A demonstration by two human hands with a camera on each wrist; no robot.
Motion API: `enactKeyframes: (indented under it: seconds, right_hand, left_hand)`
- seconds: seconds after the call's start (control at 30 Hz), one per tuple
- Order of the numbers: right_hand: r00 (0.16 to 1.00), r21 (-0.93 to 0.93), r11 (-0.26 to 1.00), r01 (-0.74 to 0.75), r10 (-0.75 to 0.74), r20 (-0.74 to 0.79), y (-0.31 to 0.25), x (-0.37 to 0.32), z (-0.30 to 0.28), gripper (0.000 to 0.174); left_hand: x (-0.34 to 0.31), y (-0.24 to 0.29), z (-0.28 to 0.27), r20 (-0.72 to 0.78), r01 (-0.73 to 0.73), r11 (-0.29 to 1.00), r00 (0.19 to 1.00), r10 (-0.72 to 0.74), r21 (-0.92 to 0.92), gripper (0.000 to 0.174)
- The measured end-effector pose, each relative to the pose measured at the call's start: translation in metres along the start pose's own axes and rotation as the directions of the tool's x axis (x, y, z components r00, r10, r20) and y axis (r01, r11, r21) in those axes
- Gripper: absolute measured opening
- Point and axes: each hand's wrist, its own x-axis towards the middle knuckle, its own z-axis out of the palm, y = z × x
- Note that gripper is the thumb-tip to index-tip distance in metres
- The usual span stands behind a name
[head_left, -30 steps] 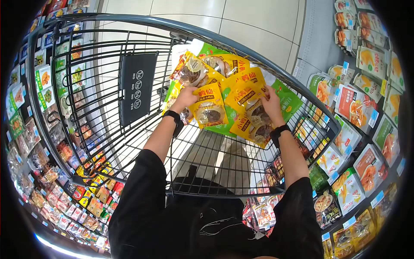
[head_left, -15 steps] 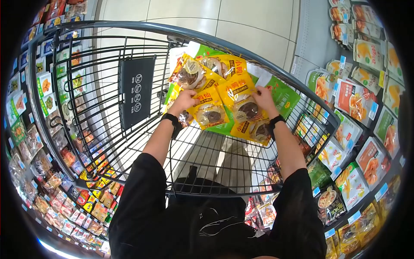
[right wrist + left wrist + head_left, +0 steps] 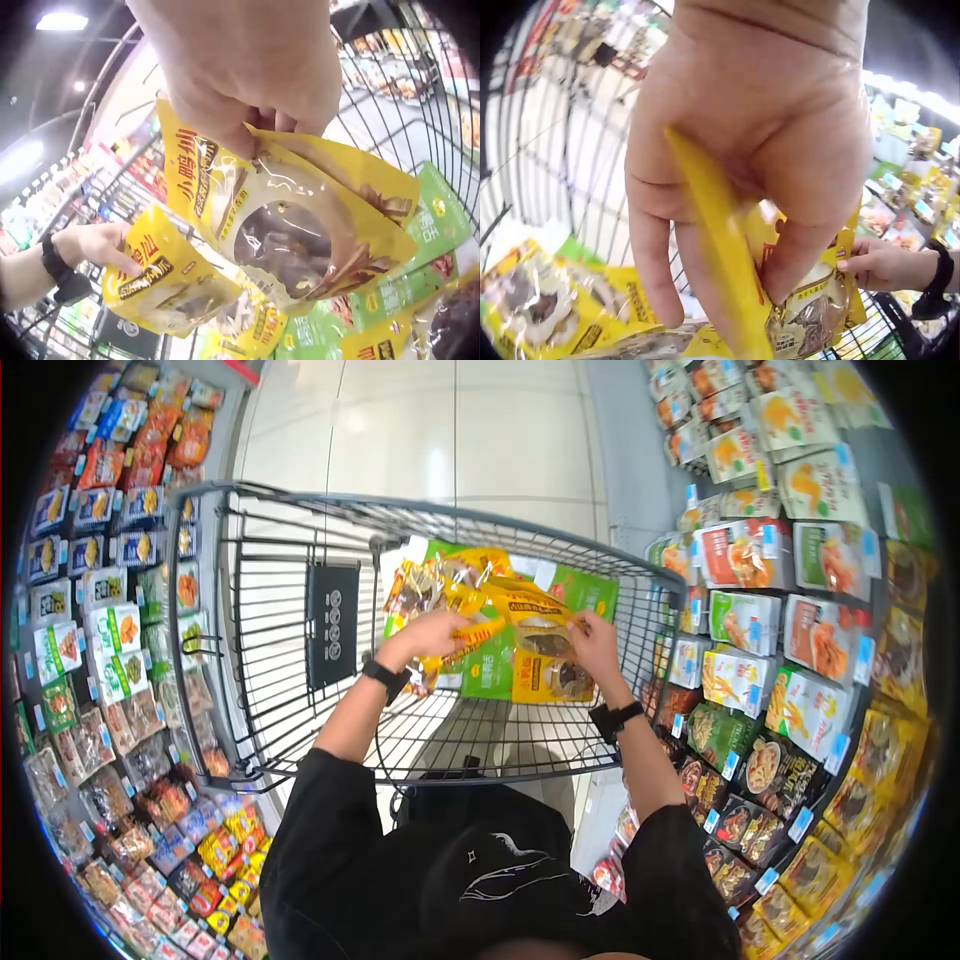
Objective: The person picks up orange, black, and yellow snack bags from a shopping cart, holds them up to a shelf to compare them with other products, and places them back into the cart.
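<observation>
My left hand pinches the edge of a yellow snack pouch, which tilts nearly edge-on in the left wrist view. My right hand grips the top edge of another yellow pouch with a clear window showing dark brown food. A second yellow pouch edge shows behind that one, under the same fingers. Both hands are over the shopping cart. Below them lie green packs and more yellow pouches, partly hidden by the held ones.
The cart's wire basket surrounds both forearms, with a dark panel on its left. Stocked shelves of packaged food stand close on the left and right. Pale floor tiles stretch ahead.
The head view has shifted, so the cart appears lower in it. The left hand's pouch has turned from facing up to nearly edge-on. The right hand's pouch has also tilted.
</observation>
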Motion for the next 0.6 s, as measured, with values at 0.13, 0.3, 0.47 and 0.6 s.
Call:
enactKeyframes:
  seconds: [0.13,0.3,0.47,0.6]
  right_hand:
    - [0.984,0.325,0.942,0.086,-0.03,-0.175,-0.006,-0.051,-0.049,0.01]
    - [0.906,0.523,0.818,0.241,0.003,-0.423,-0.049,-0.162,-0.111,0.01]
    - [0.75,0.441,0.788,0.43,-0.039,-0.661,-0.059,-0.303,-0.148,0.016]
    - [0.622,0.261,0.799,0.543,-0.173,-0.764,-0.047,-0.413,-0.144,0.017]
  left_hand:
    - [-0.039,0.13,-0.035,-0.186,-0.055,0.892,0.97,0.154,0.449,0.01]
    - [-0.103,0.239,-0.021,-0.136,-0.234,0.549,0.824,0.55,0.803,0.006]
    - [-0.183,0.353,0.021,-0.058,-0.469,0.414,0.605,0.794,0.78,0.01]
    - [-0.217,0.424,0.066,0.011,-0.638,0.322,0.461,0.887,0.7,0.012]
